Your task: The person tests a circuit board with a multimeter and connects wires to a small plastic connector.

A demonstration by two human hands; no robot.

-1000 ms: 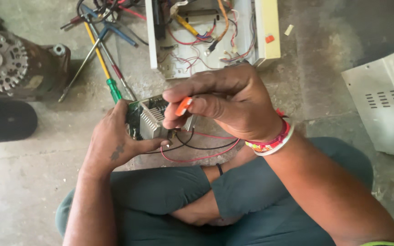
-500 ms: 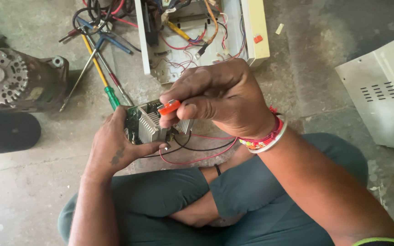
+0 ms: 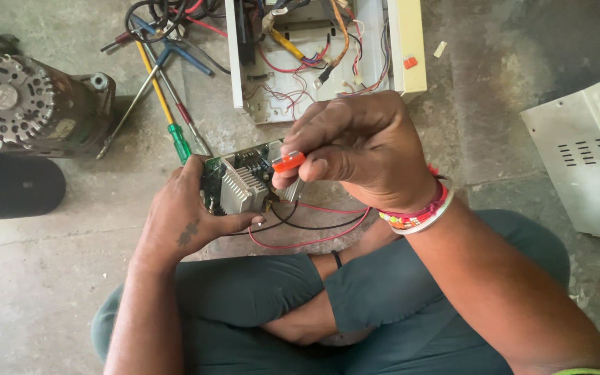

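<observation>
The left hand [image 3: 182,219] holds a small green circuit board [image 3: 237,182] carrying a ribbed heat sink of dull, matt grey metal. The right hand [image 3: 359,149] pinches a tool with a glossy orange plastic handle [image 3: 288,162]. Thin red and black wires [image 3: 314,229] below the hands have smooth plastic sheathing. Beyond the hands lies an open cream-painted sheet-metal case [image 3: 407,48], its finish scuffed. Left of the hands, a cast metal motor housing [image 3: 15,104] looks rough and grimy. The concrete floor [image 3: 50,278] is matt, stained and coarse. The grey-green trousers [image 3: 411,292] are soft matt cloth.
</observation>
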